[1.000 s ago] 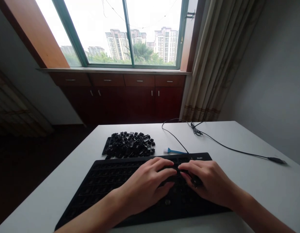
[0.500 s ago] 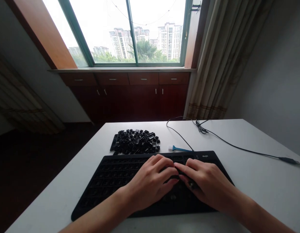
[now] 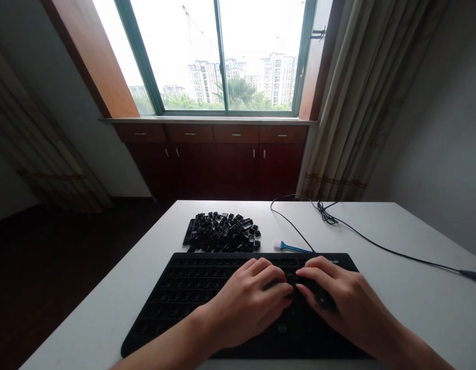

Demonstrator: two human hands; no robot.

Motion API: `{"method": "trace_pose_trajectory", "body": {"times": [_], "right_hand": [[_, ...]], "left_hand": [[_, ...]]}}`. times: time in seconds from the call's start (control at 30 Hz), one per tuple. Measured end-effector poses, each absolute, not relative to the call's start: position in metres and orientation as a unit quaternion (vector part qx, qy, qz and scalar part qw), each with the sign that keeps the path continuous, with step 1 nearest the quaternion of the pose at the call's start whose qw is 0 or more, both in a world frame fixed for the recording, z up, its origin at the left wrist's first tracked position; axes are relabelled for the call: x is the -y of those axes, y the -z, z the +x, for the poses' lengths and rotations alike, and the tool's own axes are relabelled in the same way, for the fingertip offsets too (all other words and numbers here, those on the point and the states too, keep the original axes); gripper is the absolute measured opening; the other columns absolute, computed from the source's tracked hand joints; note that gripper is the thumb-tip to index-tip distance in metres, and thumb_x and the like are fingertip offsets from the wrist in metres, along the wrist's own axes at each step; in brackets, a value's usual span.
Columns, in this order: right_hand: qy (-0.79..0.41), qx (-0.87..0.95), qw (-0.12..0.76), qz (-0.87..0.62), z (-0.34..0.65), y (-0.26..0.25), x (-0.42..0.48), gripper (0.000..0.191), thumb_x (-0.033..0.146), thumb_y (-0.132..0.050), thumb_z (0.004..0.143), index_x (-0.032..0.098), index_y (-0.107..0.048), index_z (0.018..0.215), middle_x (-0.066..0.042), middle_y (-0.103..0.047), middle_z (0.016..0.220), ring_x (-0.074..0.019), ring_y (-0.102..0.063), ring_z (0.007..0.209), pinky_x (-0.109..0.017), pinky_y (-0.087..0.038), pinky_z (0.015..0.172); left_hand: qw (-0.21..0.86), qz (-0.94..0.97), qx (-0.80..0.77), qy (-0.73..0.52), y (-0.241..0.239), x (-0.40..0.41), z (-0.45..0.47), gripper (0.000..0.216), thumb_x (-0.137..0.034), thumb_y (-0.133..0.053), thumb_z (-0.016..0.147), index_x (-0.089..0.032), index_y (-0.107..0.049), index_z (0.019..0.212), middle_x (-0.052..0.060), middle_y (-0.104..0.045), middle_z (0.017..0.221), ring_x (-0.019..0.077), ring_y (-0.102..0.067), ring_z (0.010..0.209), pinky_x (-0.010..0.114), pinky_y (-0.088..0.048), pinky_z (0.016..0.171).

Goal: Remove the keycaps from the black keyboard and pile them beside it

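A black keyboard (image 3: 191,288) with bare key sockets lies on the white table (image 3: 415,303). Both of my hands rest on its right half. My left hand (image 3: 249,303) has its fingers curled down, their tips meeting my right fingertips near the middle rows; what it pinches is hidden. My right hand (image 3: 345,303) is also curled, with a small black piece, seemingly a keycap (image 3: 322,300), tucked under the thumb. A heap of loose black keycaps (image 3: 222,232) sits just behind the keyboard's left half.
A small blue brush (image 3: 293,247) lies behind the keyboard. The keyboard's black cable (image 3: 376,246) loops across the far right of the table towards its right edge. Beyond the table stand dark wooden cabinets (image 3: 222,164), a window and a curtain (image 3: 357,103).
The view has shifted, so the keyboard and keycap heap sit lower and more to the right. My hands stay together over the same part of the keyboard, fingers a little more curled.
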State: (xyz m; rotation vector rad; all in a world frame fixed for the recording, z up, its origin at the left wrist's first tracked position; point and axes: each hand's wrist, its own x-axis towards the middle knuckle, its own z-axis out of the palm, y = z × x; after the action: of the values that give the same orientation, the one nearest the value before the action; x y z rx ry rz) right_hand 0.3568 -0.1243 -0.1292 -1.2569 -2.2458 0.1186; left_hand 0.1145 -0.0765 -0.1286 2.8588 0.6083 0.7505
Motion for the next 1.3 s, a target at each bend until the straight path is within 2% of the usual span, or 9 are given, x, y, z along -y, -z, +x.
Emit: {"method": "trace_pose_trajectory", "body": {"times": [0.13, 0.3, 0.5, 0.6, 0.7, 0.87, 1.07, 1.17, 1.3], "right_hand": [[-0.048, 0.825, 0.304, -0.474, 0.364, 0.126, 0.123, 0.023, 0.025, -0.056, 0.098, 0.027, -0.061, 0.12, -0.005, -0.072, 0.109, -0.0192, -0.072, 0.093, -0.03, -0.057, 0.082], [-0.035, 0.814, 0.327, -0.479, 0.369, 0.127, 0.121, 0.021, 0.023, -0.055, 0.099, 0.029, -0.061, 0.119, -0.002, -0.074, 0.108, -0.0176, -0.072, 0.091, -0.03, -0.057, 0.081], [-0.04, 0.814, 0.324, -0.48, 0.369, 0.132, 0.119, 0.026, 0.023, -0.053, 0.1, 0.031, -0.057, 0.125, 0.0, -0.072, 0.111, -0.0158, -0.071, 0.09, -0.029, -0.057, 0.079], [-0.05, 0.815, 0.319, -0.482, 0.369, 0.132, 0.119, 0.029, 0.023, -0.051, 0.101, 0.032, -0.055, 0.129, -0.001, -0.07, 0.114, -0.0162, -0.07, 0.092, -0.029, -0.056, 0.08], [-0.055, 0.817, 0.316, -0.479, 0.369, 0.131, 0.12, 0.03, 0.022, -0.05, 0.101, 0.031, -0.055, 0.129, -0.002, -0.069, 0.116, -0.0166, -0.07, 0.093, -0.03, -0.056, 0.079], [-0.073, 0.823, 0.313, -0.468, 0.369, 0.125, 0.12, 0.031, 0.02, -0.049, 0.102, 0.032, -0.056, 0.13, -0.001, -0.069, 0.118, -0.0157, -0.069, 0.096, -0.029, -0.055, 0.08], [-0.077, 0.825, 0.305, -0.47, 0.367, 0.124, 0.12, 0.034, 0.02, -0.048, 0.102, 0.03, -0.054, 0.134, -0.003, -0.069, 0.121, -0.0172, -0.069, 0.099, -0.03, -0.055, 0.083], [-0.078, 0.823, 0.291, -0.481, 0.368, 0.126, 0.121, 0.029, 0.022, -0.05, 0.102, 0.029, -0.057, 0.129, -0.003, -0.069, 0.12, -0.0178, -0.069, 0.096, -0.031, -0.056, 0.082], [-0.102, 0.815, 0.293, -0.49, 0.372, 0.129, 0.12, 0.025, 0.023, -0.052, 0.101, 0.03, -0.057, 0.124, -0.001, -0.071, 0.117, -0.0172, -0.07, 0.098, -0.03, -0.056, 0.085]], "left_hand": [[0.101, 0.941, -0.207, -0.249, 0.13, 0.075, 0.114, 0.017, -0.029, -0.055, 0.101, -0.024, -0.063, 0.115, 0.0, -0.069, 0.115, 0.0179, -0.058, 0.098, 0.035, -0.048, 0.091], [0.157, 0.93, -0.209, -0.257, 0.13, 0.073, 0.116, 0.009, -0.028, -0.056, 0.1, -0.024, -0.062, 0.106, -0.003, -0.073, 0.109, 0.0158, -0.06, 0.095, 0.033, -0.047, 0.091], [0.2, 0.913, -0.212, -0.286, 0.135, 0.071, 0.115, 0.011, -0.018, -0.055, 0.099, -0.021, -0.065, 0.103, 0.003, -0.069, 0.11, 0.0149, -0.063, 0.098, 0.027, -0.05, 0.09], [0.239, 0.892, -0.228, -0.307, 0.136, 0.07, 0.114, 0.016, -0.015, -0.057, 0.097, -0.022, -0.066, 0.109, 0.004, -0.067, 0.111, 0.0136, -0.065, 0.098, 0.024, -0.053, 0.088], [0.277, 0.865, -0.244, -0.339, 0.136, 0.067, 0.114, 0.022, -0.014, -0.061, 0.094, -0.023, -0.066, 0.113, 0.004, -0.066, 0.109, 0.0133, -0.066, 0.095, 0.024, -0.055, 0.086], [0.309, 0.83, -0.261, -0.384, 0.136, 0.062, 0.114, 0.016, -0.013, -0.063, 0.092, -0.021, -0.068, 0.105, 0.004, -0.069, 0.111, 0.0146, -0.067, 0.098, 0.026, -0.056, 0.089], [0.324, 0.821, -0.258, -0.392, 0.134, 0.062, 0.115, 0.014, -0.014, -0.065, 0.092, -0.02, -0.07, 0.104, 0.004, -0.07, 0.106, 0.0124, -0.069, 0.086, 0.024, -0.058, 0.078], [0.317, 0.824, -0.248, -0.399, 0.134, 0.062, 0.116, 0.013, -0.015, -0.067, 0.091, -0.02, -0.073, 0.101, 0.004, -0.072, 0.107, 0.014, -0.071, 0.093, 0.024, -0.059, 0.083], [0.296, 0.831, -0.24, -0.406, 0.134, 0.063, 0.116, 0.02, -0.016, -0.069, 0.09, -0.023, -0.075, 0.108, 0.005, -0.073, 0.116, 0.0164, -0.072, 0.103, 0.028, -0.058, 0.094]]}}
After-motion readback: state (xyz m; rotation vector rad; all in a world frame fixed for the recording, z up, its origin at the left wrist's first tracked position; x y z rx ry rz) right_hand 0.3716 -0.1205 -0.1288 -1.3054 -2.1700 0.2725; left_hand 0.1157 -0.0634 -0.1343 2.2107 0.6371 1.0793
